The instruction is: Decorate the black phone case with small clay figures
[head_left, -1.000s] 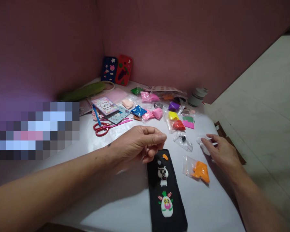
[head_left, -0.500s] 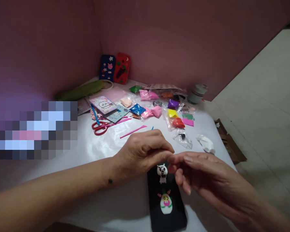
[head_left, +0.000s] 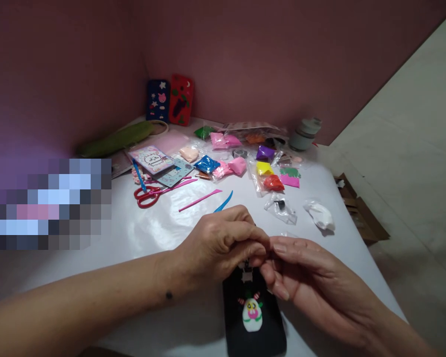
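Over the upper part of a black phone case (head_left: 235, 325), my left hand (head_left: 228, 243) and my right hand (head_left: 308, 270) meet at the fingertips. The left thumb and forefinger are pinched together. Against them press the right thumb and fingertips, the other fingers curled beneath. Whatever lies between the fingers is hidden or too small to name. A white egg-shaped figure (head_left: 252, 320) with yellow, pink and green details sits on the case. Above it is a white figure (head_left: 247, 274), its head mostly covered by my left hand.
Beyond my hands lie a blue modelling tool (head_left: 225, 201), a pink tool (head_left: 200, 200) and red-handled scissors (head_left: 147, 197). Several bags of coloured clay (head_left: 265, 168) spread across the table. Two decorated cases (head_left: 181, 99) lean on the wall; a jar (head_left: 305, 134) stands at the back right.
My joined hands have come down slightly and now cover the head of the upper white figure. The view has shifted a little, and more of the blue tool shows.
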Motion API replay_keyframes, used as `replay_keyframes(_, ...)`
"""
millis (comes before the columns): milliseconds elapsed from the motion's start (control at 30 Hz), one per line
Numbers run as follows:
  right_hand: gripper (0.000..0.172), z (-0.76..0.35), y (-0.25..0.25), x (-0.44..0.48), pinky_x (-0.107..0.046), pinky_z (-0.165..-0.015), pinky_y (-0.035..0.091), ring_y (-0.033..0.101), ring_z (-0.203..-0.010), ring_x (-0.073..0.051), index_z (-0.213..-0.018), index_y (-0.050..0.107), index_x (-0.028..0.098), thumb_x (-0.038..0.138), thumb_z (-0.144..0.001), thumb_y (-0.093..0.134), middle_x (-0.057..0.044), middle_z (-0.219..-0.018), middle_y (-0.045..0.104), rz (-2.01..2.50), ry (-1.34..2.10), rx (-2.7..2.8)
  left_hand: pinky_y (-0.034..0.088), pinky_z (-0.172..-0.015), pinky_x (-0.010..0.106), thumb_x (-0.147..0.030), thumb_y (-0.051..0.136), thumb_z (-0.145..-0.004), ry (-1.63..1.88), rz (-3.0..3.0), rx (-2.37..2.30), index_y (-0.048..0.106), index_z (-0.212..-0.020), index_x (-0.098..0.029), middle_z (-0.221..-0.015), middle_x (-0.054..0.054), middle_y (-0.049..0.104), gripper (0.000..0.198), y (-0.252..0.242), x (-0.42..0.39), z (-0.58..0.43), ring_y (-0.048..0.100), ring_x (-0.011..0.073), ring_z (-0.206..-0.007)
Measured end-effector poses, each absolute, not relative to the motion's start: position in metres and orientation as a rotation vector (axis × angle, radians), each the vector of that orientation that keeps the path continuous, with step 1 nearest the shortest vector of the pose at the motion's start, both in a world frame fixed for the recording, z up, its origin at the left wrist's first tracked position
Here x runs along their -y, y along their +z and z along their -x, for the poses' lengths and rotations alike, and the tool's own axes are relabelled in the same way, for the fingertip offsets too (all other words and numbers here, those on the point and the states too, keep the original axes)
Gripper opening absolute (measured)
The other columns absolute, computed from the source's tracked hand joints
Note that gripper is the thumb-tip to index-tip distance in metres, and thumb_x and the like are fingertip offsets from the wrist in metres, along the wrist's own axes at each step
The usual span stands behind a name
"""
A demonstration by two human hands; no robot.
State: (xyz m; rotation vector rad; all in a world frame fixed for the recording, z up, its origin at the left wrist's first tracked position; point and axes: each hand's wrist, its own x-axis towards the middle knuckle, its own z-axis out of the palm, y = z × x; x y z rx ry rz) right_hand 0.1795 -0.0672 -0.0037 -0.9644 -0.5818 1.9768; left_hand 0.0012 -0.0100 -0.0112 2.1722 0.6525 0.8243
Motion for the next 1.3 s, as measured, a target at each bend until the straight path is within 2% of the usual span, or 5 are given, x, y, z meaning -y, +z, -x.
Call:
replay_keyframes(300,0.015,-0.179,-0.008,0.070,-0.020,-0.059,0.050,0.061,-0.062,-0.010,-0.083,0.074,0.007,0.012,-0.083,0.060,-0.010,-0.080,0.070,0.919,2.006,0.418,0.050,-0.060,0.015,-0.019,0.063,-0.085,0.797,-2.167,-0.666,0.074,-0.089,-0.012,-0.072,0.004,0.064,0.014,-0.010,0.006,-0.003,0.062,0.0098,-0.067)
replay_keyframes(500,0.012,-0.177,-0.002,0.071,-0.018,-0.060,0.051,0.061,-0.064,-0.010,-0.084,0.075,0.007,0.012,-0.080,0.065,-0.010,-0.077,0.070,1.021,2.011,0.329,0.048,-0.060,0.013,-0.016,0.058,-0.088,0.807,-2.244,-0.626,0.074,-0.092,-0.010,-0.074,0.005,0.064,0.018,-0.008,0.008,-0.003,0.062,0.0089,-0.068)
replay_keyframes(733,0.007,-0.174,-0.005,0.066,-0.014,-0.042,0.040,0.054,-0.050,-0.006,-0.071,0.072,0.008,0.015,-0.073,0.072,-0.006,-0.066,0.067,1.105,1.947,0.332,0.047,-0.060,0.016,-0.014,0.054,-0.088,0.780,-2.289,-0.632,0.073,-0.098,-0.010,-0.075,0.005,0.061,0.022,-0.007,0.009,-0.002,0.059,0.0102,-0.067)
replay_keyframes(1100,0.004,-0.176,-0.007,0.058,-0.015,-0.040,0.039,0.053,-0.045,-0.006,-0.070,0.073,0.010,0.013,-0.071,0.072,-0.005,-0.059,0.067,1.104,1.917,0.351,0.045,-0.061,0.017,-0.016,0.052,-0.089,0.759,-2.243,-0.639,0.072,-0.102,-0.013,-0.076,0.004,0.063,0.023,-0.005,0.004,-0.002,0.059,0.0102,-0.068)
replay_keyframes(1300,0.008,-0.184,-0.005,0.054,-0.013,-0.039,0.041,0.054,-0.045,-0.006,-0.071,0.073,0.009,0.016,-0.069,0.077,-0.004,-0.061,0.066,1.124,1.851,0.367,0.043,-0.057,0.019,-0.022,0.058,-0.085,0.888,-2.043,-1.124,0.070,-0.092,-0.016,-0.076,0.001,0.065,0.016,0.006,-0.022,0.013,0.055,0.0092,-0.059)
